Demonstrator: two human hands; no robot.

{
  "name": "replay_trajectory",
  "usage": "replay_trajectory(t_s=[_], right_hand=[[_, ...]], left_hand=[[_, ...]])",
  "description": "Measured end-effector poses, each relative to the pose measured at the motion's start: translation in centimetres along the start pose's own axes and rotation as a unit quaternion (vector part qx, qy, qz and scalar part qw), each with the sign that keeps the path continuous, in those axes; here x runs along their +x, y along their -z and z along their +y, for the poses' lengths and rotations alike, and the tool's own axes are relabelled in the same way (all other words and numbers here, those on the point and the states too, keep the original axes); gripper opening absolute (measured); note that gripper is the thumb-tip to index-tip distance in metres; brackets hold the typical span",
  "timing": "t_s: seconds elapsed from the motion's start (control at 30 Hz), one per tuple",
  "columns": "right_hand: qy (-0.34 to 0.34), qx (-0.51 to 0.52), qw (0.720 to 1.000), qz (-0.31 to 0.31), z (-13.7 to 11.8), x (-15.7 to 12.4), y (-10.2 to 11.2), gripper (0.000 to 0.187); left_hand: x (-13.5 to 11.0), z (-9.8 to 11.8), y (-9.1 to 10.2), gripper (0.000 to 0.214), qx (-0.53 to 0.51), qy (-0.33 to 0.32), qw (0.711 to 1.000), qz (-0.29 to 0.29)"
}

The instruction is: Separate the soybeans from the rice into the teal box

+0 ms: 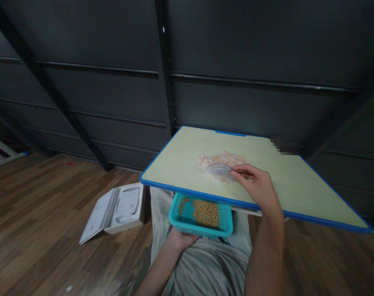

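A small pale green table top with a blue rim (298,172) stands in front of me. A heap of mixed pale grains and orange bits (224,159) lies on it. My right hand (257,187) rests on the table with fingers pinched on a clear plastic lid or dish (219,169) that sits on the heap. Below the table's near edge, my left hand (180,239) holds a teal rectangular basket (200,218) from underneath. The basket holds several yellow beans (206,212). The left hand's fingers are hidden under the basket.
An open white box (117,210) lies on the wooden floor (45,230) to the left. A dark panelled wall (205,74) with slanted metal struts rises close behind the table. My grey-trousered legs (205,267) are under the basket.
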State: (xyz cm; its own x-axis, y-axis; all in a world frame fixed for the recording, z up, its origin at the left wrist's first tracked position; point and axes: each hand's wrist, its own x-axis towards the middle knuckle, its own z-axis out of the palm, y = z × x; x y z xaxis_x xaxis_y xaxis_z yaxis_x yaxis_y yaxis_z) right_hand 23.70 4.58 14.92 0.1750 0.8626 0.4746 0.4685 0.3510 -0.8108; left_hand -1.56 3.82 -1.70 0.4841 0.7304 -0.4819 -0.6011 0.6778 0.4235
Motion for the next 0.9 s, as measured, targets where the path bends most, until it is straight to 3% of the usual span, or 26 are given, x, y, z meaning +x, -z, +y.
replay_trajectory(t_s=[0.27, 0.43, 0.9], right_hand=[[-0.014, 0.003, 1.0, -0.014, 0.4, 0.2, -0.1, 0.017], [-0.022, 0.011, 0.999, -0.026, 0.2, 0.2, -0.1, 0.019], [-0.016, 0.015, 0.998, -0.061, -0.1, 0.0, 0.0, 0.014]], left_hand=[[0.6, -0.2, 0.5, 0.046, 0.011, -0.003, 1.0, -0.002], [0.7, -0.2, 0.7, 0.058, 0.011, 0.01, 1.0, -0.017], [0.7, -0.3, 1.2, 0.05, -0.001, 0.011, 1.0, -0.013]])
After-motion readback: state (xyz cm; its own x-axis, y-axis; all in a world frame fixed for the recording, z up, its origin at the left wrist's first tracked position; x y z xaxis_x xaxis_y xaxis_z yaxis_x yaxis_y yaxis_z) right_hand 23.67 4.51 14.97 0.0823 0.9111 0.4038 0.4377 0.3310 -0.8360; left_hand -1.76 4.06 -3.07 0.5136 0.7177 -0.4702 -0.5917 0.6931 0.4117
